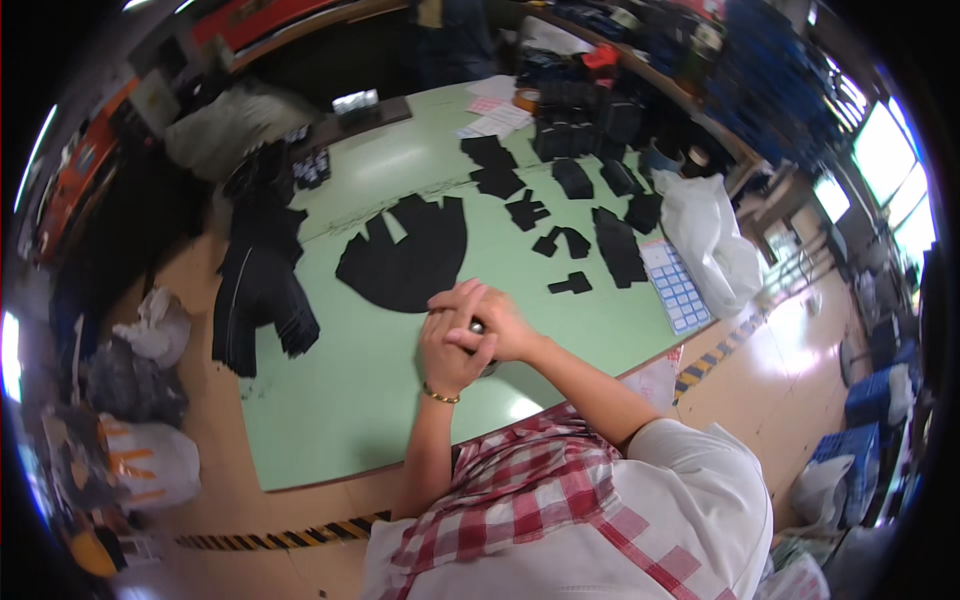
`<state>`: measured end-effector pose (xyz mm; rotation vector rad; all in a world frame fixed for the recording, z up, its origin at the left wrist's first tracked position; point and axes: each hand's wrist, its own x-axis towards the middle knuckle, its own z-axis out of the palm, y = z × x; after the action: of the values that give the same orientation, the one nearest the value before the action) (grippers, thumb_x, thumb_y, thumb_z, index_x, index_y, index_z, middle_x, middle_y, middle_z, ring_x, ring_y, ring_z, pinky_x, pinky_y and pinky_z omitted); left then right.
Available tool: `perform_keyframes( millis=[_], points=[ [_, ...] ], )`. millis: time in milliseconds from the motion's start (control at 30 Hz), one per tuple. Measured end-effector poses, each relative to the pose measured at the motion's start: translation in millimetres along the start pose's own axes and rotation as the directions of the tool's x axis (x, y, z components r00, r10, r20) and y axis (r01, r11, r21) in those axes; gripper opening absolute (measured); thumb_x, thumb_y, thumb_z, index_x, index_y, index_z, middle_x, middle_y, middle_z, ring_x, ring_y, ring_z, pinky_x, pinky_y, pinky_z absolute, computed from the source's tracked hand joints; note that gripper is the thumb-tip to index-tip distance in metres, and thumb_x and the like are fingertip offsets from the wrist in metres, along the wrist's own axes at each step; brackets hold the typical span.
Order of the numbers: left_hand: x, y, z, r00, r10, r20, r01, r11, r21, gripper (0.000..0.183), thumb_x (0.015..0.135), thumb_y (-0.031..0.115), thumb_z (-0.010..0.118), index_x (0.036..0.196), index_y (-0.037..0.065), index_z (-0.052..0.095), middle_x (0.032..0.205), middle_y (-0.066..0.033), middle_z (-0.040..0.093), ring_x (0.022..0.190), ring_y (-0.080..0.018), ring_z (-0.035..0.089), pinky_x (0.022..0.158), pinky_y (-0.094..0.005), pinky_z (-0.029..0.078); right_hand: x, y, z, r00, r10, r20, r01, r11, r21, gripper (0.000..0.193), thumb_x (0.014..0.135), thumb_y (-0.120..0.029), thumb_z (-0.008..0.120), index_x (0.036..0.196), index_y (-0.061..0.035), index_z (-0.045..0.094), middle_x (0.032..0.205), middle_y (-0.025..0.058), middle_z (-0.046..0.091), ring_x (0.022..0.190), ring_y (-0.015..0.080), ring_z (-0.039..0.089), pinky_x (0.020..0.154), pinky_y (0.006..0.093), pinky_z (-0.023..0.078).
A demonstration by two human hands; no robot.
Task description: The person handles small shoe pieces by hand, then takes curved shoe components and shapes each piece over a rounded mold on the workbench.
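Note:
Above the near middle of the green table (330, 420), my two hands come together. My left hand (452, 352), with a gold bracelet at the wrist, is closed, its fingers against the other hand. My right hand (505, 325) closes over it from the right. A small shiny metal knob (477, 327) shows between them, and a dark bit shows just below; the fingers hide the rest. Right beyond my hands lies a fan-shaped stack of black cloth pieces (415, 255) with slits along its far edge.
Black cut pieces (258, 280) hang at the table's left edge. Several smaller black pieces (620, 245) lie to the right, near a blue-and-white printed sheet (675, 288) and a white plastic bag (708, 245). Papers (498, 118) and dark stacks (580, 120) are at the back.

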<state>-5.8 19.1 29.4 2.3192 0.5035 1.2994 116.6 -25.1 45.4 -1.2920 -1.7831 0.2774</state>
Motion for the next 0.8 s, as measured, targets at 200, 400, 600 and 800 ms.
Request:
perform_keyframes(
  millis=[200, 400, 600, 800],
  points=[
    [4.0, 1.5, 1.9, 0.998, 0.055, 0.002, -0.054, 0.994, -0.091, 0.054, 0.082, 0.047, 0.052, 0.12, 0.009, 0.057, 0.121, -0.0124, 0.058, 0.109, -0.0334, 0.055, 0.089, -0.0431, 0.043, -1.9, -0.4, -0.9, 1.0, 0.012, -0.024, -0.012, 1.0, -0.011, 0.051, 0.079, -0.046, 0.057, 0.109, -0.0044, 0.062, 0.1, 0.013, 0.066, 0.089, 0.0315, 0.063, 0.077, 0.0382, 0.051],
    [-1.7, -4.5, -10.9, 0.995, 0.048, -0.09, -0.061, 0.987, -0.147, 0.052, 0.08, 0.045, 0.053, 0.12, 0.011, 0.058, 0.12, -0.0116, 0.058, 0.108, -0.0326, 0.056, 0.088, -0.0433, 0.044, 3.0, -16.3, 8.5, 0.996, 0.018, -0.084, -0.024, 0.997, -0.067, 0.047, 0.077, -0.043, 0.061, 0.105, -0.0062, 0.063, 0.096, 0.0114, 0.066, 0.086, 0.0318, 0.061, 0.076, 0.0383, 0.049],
    [-4.6, -6.2, -14.6, 0.992, 0.064, -0.113, -0.077, 0.989, -0.123, 0.052, 0.08, 0.045, 0.053, 0.119, 0.01, 0.058, 0.118, -0.0117, 0.059, 0.104, -0.0331, 0.057, 0.086, -0.0424, 0.044, 4.5, -18.3, 14.1, 0.993, 0.119, -0.011, -0.119, 0.987, -0.11, 0.058, 0.081, -0.052, 0.053, 0.11, -0.0038, 0.061, 0.099, 0.0156, 0.066, 0.089, 0.0315, 0.064, 0.076, 0.0371, 0.052],
    [-3.9, -7.3, -16.0, 0.996, 0.08, -0.047, -0.086, 0.989, -0.124, 0.055, 0.081, 0.048, 0.052, 0.118, 0.008, 0.058, 0.117, -0.0123, 0.06, 0.103, -0.0335, 0.058, 0.087, -0.0424, 0.044, 4.0, -22.5, 13.0, 0.995, 0.08, -0.066, -0.088, 0.987, -0.132, 0.058, 0.08, -0.053, 0.052, 0.11, -0.0047, 0.061, 0.095, 0.0131, 0.066, 0.085, 0.0293, 0.063, 0.074, 0.0379, 0.05]
  ],
)
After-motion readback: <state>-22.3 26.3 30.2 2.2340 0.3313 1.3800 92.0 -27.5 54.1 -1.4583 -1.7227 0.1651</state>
